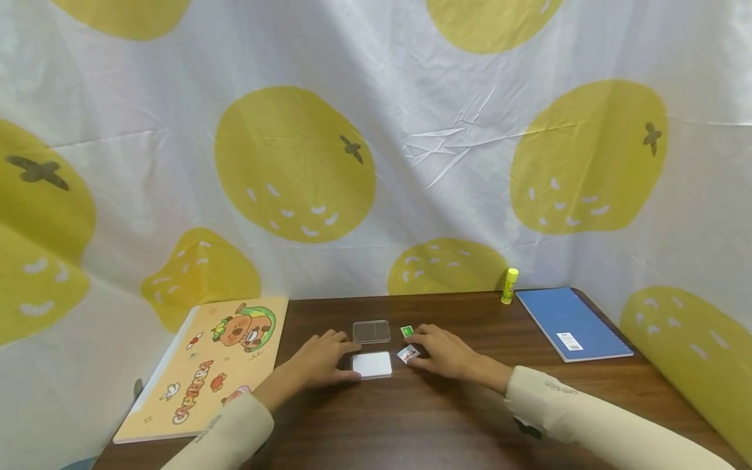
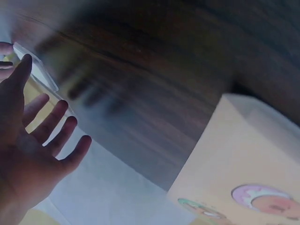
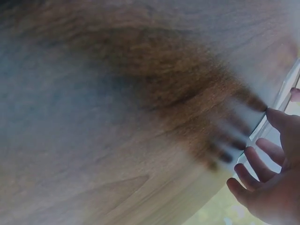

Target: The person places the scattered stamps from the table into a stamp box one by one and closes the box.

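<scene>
At the left edge of a small box of white sheets or cards is my left hand, its thumb and index finger reaching the box's side. In the left wrist view the fingers of the left hand are spread apart. My right hand rests over the table, fingertips at a small picture card or sticker. A small green card or sticker lies just beyond it. Behind the white box is a clear plastic lid or case. The right wrist view shows the right hand with fingers loosely extended.
A large yellow capybara-print book or folder lies on the left of the dark wooden table. A yellow glue stick stands at the back right, beside a blue spiral notebook. A fruit-print curtain hangs behind.
</scene>
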`<state>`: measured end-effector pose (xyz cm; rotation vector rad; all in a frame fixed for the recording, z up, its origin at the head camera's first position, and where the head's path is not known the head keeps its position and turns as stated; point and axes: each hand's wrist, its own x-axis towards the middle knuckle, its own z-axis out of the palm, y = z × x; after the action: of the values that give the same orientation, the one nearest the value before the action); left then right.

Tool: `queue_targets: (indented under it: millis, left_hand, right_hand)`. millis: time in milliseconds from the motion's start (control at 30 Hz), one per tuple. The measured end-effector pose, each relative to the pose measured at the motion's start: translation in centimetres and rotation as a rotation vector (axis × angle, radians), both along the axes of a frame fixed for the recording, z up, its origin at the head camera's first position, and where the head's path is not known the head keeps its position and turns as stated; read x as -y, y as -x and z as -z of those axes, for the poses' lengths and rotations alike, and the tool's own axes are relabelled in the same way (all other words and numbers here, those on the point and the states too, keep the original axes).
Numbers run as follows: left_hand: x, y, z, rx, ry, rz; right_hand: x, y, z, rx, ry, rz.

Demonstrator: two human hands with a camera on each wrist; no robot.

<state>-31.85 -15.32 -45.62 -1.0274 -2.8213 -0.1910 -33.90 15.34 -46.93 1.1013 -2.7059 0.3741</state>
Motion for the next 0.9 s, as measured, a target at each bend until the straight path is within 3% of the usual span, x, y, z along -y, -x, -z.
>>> queue_targets:
  millis: [633,900]
  left_hand:
    - [-0.44,0.28,0.45,0.159,-0.11,-0.009]
    - [-0.55,0.25,0.53,0.166,-0.121,-0.02]
  right_hand:
    - [0.15,0.73,-0.17,0.051,0.02,-0.039]
    - [0.33,0.61,-0.49,0.101,0.064,-0.001]
